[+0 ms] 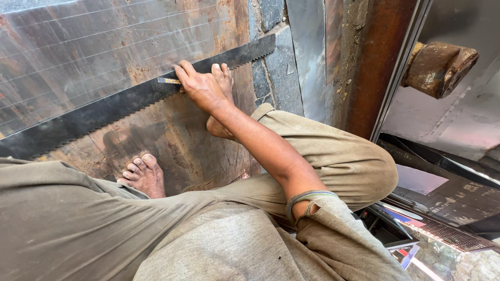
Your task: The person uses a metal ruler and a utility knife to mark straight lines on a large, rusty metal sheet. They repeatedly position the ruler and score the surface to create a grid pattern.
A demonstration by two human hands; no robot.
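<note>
right hand [200,86] presses a toothed black blade [104,112] against the scored metal sheet [78,47].

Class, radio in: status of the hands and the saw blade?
Right hand presses the toothed blade flat on the metal sheet. Left hand unseen. Foot beside hand.

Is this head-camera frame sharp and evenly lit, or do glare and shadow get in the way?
Head view: sharp on the right hand and the saw blade; pale glare streaks the metal sheet at upper left; a soft shadow falls near the foot; the edges bow from wide-angle distortion; the lower right corner is brightly lit.
</note>
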